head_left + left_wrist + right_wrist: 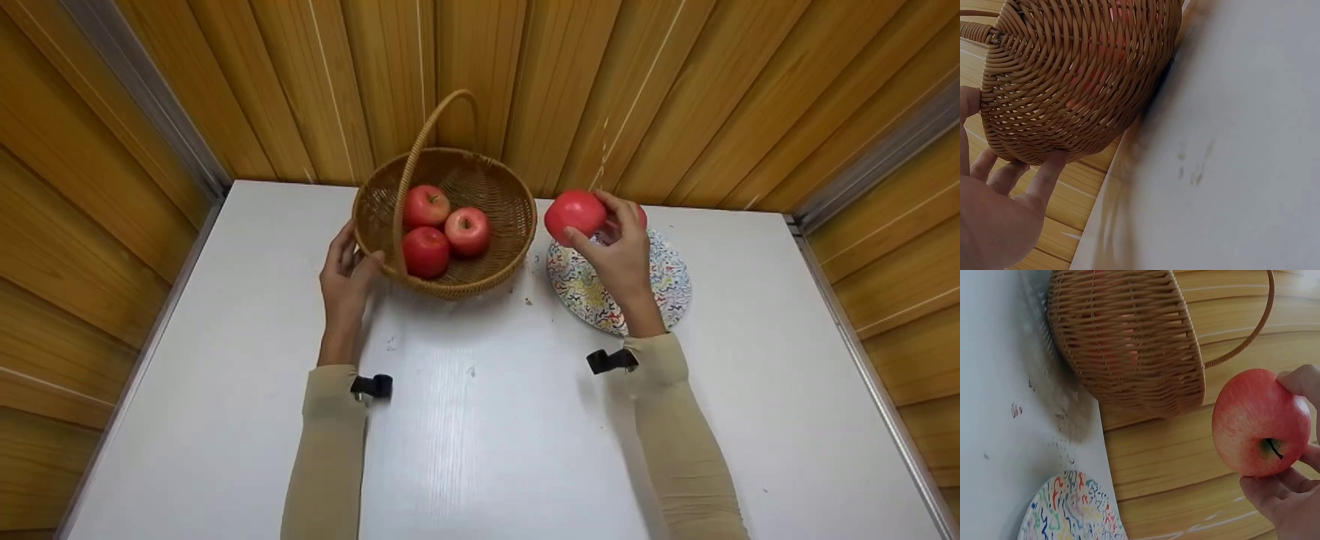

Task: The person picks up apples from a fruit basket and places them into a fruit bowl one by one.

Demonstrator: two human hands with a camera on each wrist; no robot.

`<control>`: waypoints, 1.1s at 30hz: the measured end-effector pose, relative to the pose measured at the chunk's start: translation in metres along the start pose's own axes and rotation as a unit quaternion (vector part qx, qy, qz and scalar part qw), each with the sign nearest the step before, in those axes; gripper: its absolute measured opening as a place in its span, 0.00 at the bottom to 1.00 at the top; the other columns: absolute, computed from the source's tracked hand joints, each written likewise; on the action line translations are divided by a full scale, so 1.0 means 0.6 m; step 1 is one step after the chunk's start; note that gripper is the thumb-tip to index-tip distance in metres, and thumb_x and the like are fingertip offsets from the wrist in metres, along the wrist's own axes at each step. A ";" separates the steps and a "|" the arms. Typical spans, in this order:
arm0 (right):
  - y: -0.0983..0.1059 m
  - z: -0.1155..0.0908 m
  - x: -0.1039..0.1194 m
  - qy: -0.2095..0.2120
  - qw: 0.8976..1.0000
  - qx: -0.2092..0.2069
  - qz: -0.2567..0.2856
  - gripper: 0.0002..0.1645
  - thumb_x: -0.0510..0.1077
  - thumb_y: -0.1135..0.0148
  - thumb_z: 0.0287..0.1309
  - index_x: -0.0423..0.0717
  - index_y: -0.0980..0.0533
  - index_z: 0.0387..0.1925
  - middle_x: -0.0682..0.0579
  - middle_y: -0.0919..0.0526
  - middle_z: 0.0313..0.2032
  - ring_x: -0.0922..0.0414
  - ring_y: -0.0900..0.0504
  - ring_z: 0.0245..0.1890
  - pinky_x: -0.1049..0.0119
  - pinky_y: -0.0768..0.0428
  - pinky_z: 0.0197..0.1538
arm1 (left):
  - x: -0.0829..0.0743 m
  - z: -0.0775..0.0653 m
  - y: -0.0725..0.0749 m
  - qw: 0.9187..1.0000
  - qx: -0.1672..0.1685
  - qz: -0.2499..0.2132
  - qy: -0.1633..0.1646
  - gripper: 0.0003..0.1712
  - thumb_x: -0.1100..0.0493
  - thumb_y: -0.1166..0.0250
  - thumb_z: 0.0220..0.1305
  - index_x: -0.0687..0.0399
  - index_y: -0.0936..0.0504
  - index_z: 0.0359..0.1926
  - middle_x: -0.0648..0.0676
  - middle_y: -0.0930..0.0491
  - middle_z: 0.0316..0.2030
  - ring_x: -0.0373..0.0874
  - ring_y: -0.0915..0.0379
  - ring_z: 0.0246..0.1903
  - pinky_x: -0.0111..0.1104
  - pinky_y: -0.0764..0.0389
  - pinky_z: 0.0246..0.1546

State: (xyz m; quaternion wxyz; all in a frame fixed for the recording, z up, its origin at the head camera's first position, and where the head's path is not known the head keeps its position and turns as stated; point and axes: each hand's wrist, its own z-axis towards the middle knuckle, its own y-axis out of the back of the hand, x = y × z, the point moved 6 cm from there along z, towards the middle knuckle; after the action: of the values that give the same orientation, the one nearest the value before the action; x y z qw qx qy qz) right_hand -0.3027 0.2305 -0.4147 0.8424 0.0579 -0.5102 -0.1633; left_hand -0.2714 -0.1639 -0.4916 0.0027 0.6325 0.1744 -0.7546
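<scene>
My left hand (348, 274) grips the left side of a wicker basket (480, 285), thumb at the rim and fingers against the outer weave (1072, 73). Three red apples lie inside, among them a paler apple (468, 232). My right hand (621, 255) holds another apple (574, 216) in the air just right of the basket rim, between thumb and fingers. The right wrist view shows this apple (1261, 422) with its stem toward the camera. Below that hand is a round plate (671, 277) with a multicoloured squiggle pattern. A further red fruit (641, 216) shows partly behind the fingers.
Basket and plate stand near the back edge of a white table (480, 420). Brown wooden panelling (570, 82) rises behind it and on both sides. The basket's tall arched handle (420, 142) stands upright. Small dark specks mark the tabletop.
</scene>
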 end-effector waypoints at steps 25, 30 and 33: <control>0.065 -0.022 -0.083 -0.089 0.993 -0.062 -0.051 0.43 0.44 0.21 0.60 0.41 0.29 0.74 0.45 0.27 0.63 0.51 0.26 0.65 0.57 0.22 0.67 | 0.048 0.024 0.019 1.000 -0.013 0.011 0.000 0.38 0.61 0.30 0.71 0.45 0.30 0.79 0.48 0.30 0.76 0.49 0.33 0.73 0.44 0.22 0.66; 0.070 -0.028 -0.091 -0.098 0.992 -0.067 -0.047 0.45 0.45 0.21 0.59 0.41 0.29 0.75 0.45 0.27 0.64 0.50 0.27 0.66 0.54 0.22 0.67 | 0.051 0.025 0.019 1.000 -0.015 0.015 0.011 0.38 0.63 0.32 0.72 0.48 0.32 0.80 0.51 0.32 0.77 0.51 0.34 0.74 0.45 0.23 0.67; 0.072 -0.031 -0.094 -0.105 0.991 -0.070 -0.050 0.45 0.45 0.21 0.59 0.40 0.30 0.74 0.45 0.28 0.65 0.50 0.26 0.66 0.55 0.21 0.67 | 0.050 0.025 0.018 1.000 -0.013 0.013 0.011 0.38 0.62 0.32 0.71 0.46 0.31 0.79 0.49 0.31 0.76 0.50 0.34 0.73 0.44 0.23 0.67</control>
State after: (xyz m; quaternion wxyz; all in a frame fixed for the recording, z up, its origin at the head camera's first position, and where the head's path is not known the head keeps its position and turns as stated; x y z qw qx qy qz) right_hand -0.3012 0.2888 -0.4594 0.7769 0.0065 -0.5797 -0.2457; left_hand -0.2891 -0.1714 -0.5207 0.0185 0.6427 0.1762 -0.7454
